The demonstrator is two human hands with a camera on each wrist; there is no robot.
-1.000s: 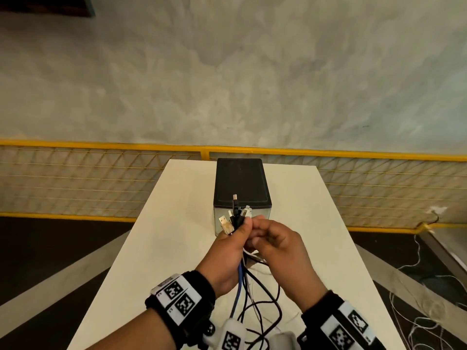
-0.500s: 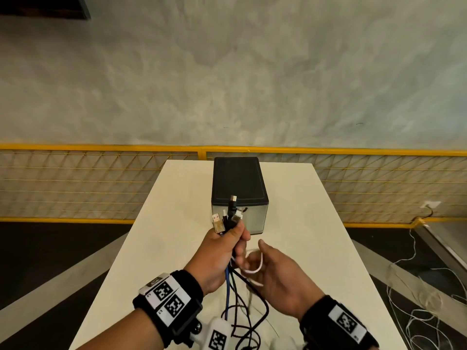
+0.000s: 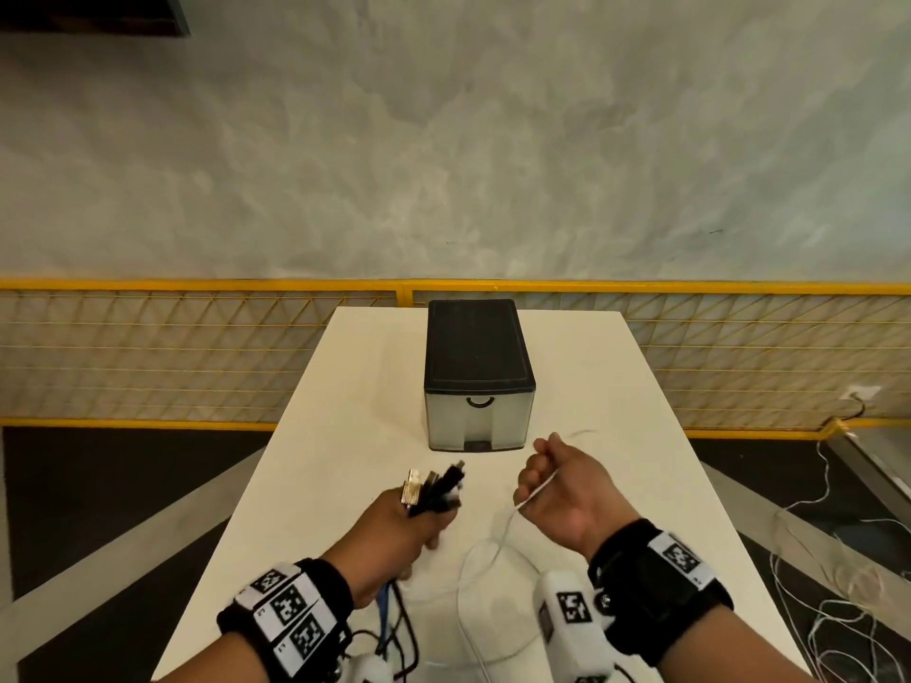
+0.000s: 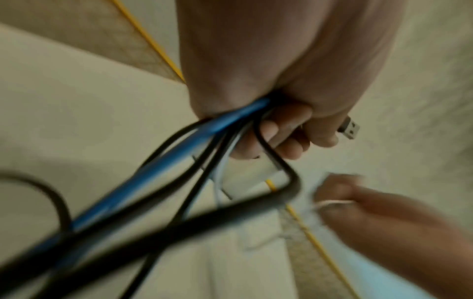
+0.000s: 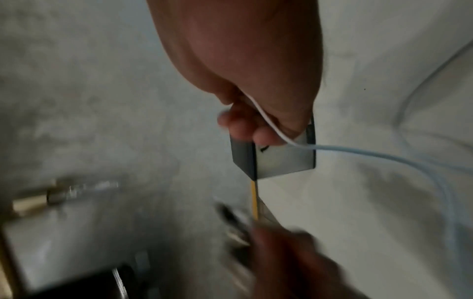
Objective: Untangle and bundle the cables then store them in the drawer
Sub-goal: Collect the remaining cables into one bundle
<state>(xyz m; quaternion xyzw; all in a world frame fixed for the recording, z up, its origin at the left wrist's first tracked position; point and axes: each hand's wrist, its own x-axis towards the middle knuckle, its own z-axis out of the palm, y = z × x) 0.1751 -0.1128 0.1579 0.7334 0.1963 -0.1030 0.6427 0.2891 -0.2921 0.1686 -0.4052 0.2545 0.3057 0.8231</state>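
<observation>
Drawer box [image 3: 478, 382] on tabletop [image 3: 345, 436], drawer closed, contents unseen. Left hand [image 3: 404, 529] near box front, fingers [image 4: 284, 139] curled round cable bundle [image 3: 434, 488], plugs toward box. Right hand [image 3: 562, 490] beside it, fingers pinching white cable [image 5: 384, 156]; slack loops on tabletop.

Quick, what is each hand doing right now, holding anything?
Left hand: closed, gripping the bunch of cables, black and blue among them.
Right hand: closed, gripping the thin white cable.
</observation>
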